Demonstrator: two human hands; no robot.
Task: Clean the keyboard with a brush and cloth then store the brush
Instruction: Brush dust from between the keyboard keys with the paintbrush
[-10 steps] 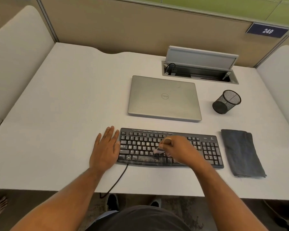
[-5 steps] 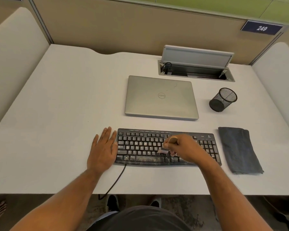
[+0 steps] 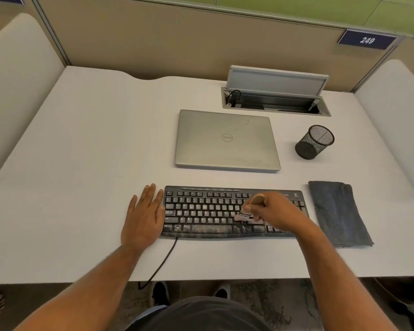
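Note:
A dusty black keyboard (image 3: 201, 212) lies near the front edge of the white desk (image 3: 81, 163). My right hand (image 3: 276, 211) grips a small brush (image 3: 247, 212) with a wooden handle; its pale bristles rest on the keys right of the middle. Flat on the desk, my left hand (image 3: 144, 215) presses against the keyboard's left end with fingers apart. A folded dark grey cloth (image 3: 337, 213) lies to the right of the keyboard. Behind the cloth stands a black mesh cup (image 3: 314, 142).
A shut silver laptop (image 3: 226, 139) lies behind the keyboard. An open cable hatch (image 3: 276, 101) is set in the desk at the back. The keyboard's cable (image 3: 164, 260) runs off the front edge. Partition walls enclose the desk on three sides.
My right hand and the brush have shifted to the right along the keys. The left hand has stayed at the keyboard's left end. The camera view has drifted slightly.

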